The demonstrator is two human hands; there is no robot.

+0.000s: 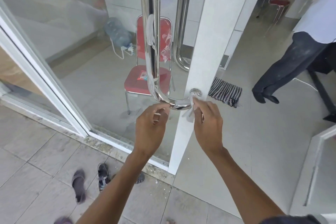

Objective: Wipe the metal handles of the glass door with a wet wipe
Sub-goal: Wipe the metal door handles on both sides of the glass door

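Note:
A long chrome handle (pixel 149 23) runs down the near side of the glass door and bends at the bottom into a mount (pixel 196 92) on the white door edge (pixel 203 60). Scraps of film cling to its shaft. My left hand (pixel 151 129) grips the lower bend of the handle. My right hand (pixel 208 123) holds a white wet wipe (pixel 190 112) pressed around the bend close to the mount. A second chrome handle (pixel 181 23) shows through the glass on the far side.
Behind the glass stand a red chair (pixel 147 82) and a water jug (pixel 118 32). A striped mat (pixel 225 92) lies on the floor inside. A person's legs (pixel 283 67) stand at the right. Sandals (pixel 79 185) lie on the tiles near my feet.

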